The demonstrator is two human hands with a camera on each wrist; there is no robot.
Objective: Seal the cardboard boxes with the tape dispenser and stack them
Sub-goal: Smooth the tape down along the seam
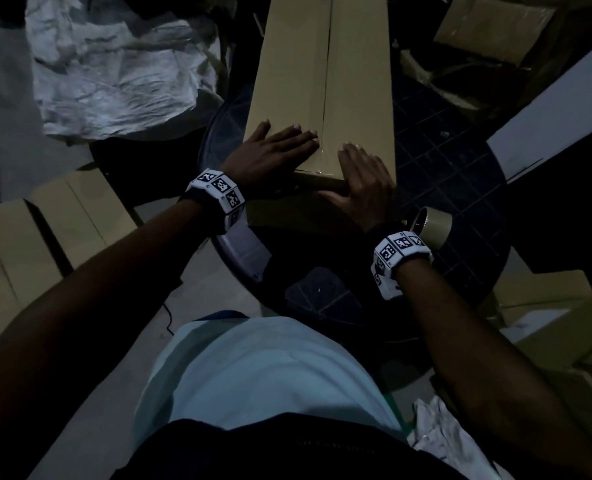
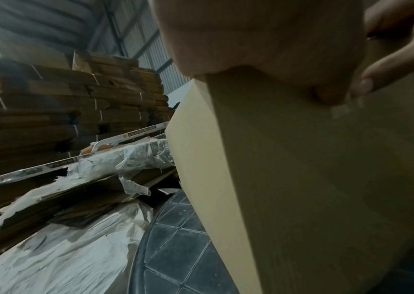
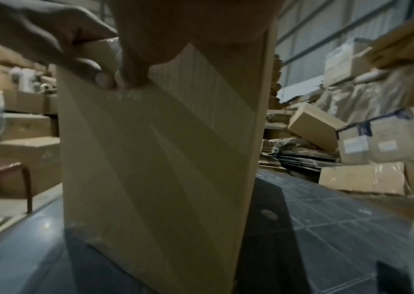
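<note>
A long tan cardboard box (image 1: 322,81) lies on a dark round table (image 1: 447,161), its centre seam running away from me. My left hand (image 1: 273,147) lies flat on the box top at the near end, fingers straight. My right hand (image 1: 360,178) rests beside it across the seam, with the thumb down on the near end face. In both wrist views the two thumbs press a clear tape end (image 3: 125,95) onto the box's end face (image 2: 301,179). A roll of brown tape (image 1: 431,225) sits on the table just right of my right wrist.
Crumpled white paper (image 1: 114,74) lies past the table's left side. Closed tan boxes (image 1: 45,230) sit low on the left, more cardboard (image 1: 495,39) at the back right, and a white box (image 1: 547,116) at the right. Stacks of flattened cardboard (image 2: 49,99) rise behind.
</note>
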